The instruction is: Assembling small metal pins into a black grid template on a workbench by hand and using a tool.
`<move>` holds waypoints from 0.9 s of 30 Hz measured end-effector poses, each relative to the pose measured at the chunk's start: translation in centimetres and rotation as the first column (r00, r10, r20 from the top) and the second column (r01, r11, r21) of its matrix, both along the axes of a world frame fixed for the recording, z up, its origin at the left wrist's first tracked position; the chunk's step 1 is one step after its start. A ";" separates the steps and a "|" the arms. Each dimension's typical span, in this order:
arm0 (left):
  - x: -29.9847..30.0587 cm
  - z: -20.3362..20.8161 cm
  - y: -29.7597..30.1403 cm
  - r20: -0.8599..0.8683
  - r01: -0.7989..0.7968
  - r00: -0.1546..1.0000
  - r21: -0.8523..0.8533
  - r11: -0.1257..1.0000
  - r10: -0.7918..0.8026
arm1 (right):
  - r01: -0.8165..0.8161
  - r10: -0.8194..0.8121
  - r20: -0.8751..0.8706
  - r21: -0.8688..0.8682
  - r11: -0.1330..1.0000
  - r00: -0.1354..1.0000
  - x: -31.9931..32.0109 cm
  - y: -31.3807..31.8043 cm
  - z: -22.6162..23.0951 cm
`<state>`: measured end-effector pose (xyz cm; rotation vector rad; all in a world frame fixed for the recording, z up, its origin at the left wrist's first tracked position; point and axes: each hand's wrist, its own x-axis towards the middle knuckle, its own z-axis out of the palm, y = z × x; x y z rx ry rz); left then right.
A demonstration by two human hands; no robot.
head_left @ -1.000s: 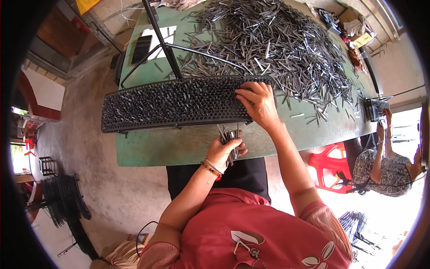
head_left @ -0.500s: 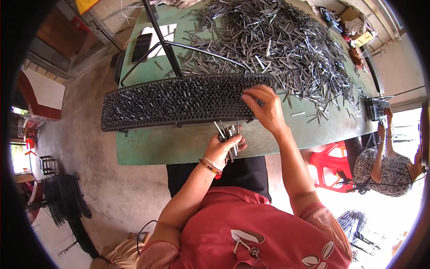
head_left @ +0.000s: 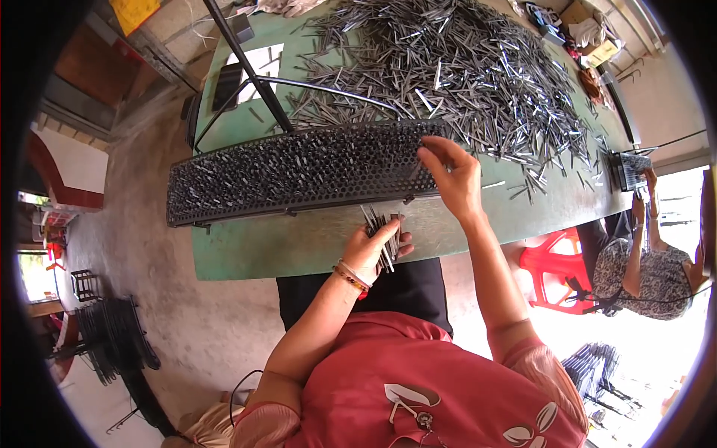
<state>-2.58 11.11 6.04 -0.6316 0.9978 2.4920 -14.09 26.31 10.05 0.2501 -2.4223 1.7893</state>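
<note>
A long black perforated rack [head_left: 373,181] lies across the near part of the green table, its many holes filled with thin dark strips over the left and middle. My left hand [head_left: 364,252] is closed round a bundle of thin dark metal-like strips [head_left: 385,240], just below the rack's near edge. At the rack's right end is my right hand [head_left: 461,183], thumb and fingertips drawn together in a pinch over the holes. What sits between those fingertips is too small to make out.
A big heap of loose strips [head_left: 463,82] covers the far part of the green table [head_left: 246,257]. Black metal bars [head_left: 258,78] rise behind the rack, near a dark phone [head_left: 227,86]. At right another person [head_left: 644,280] works beside a red stool [head_left: 553,269].
My right hand has shifted slightly right and down, still at the rack's right end. The rack's right end sits a little lower and further left in view. My left hand keeps its bundle.
</note>
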 end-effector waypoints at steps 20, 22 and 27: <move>0.0 -0.7 -0.4 -0.038 0.007 0.999 0.004 1.000 -0.007 | 0.123 0.165 -0.520 0.474 0.872 0.838 -2.2 -1.2 -2.4; 0.1 -0.5 -0.5 -0.064 0.004 0.998 -0.007 1.000 -0.005 | 0.137 0.167 -0.506 0.510 0.849 0.846 -1.8 -1.4 -2.1; 0.1 0.2 -0.4 -0.064 -0.045 0.997 -0.009 0.999 0.045 | 0.011 0.138 -0.357 0.385 0.923 0.924 0.2 -0.7 0.1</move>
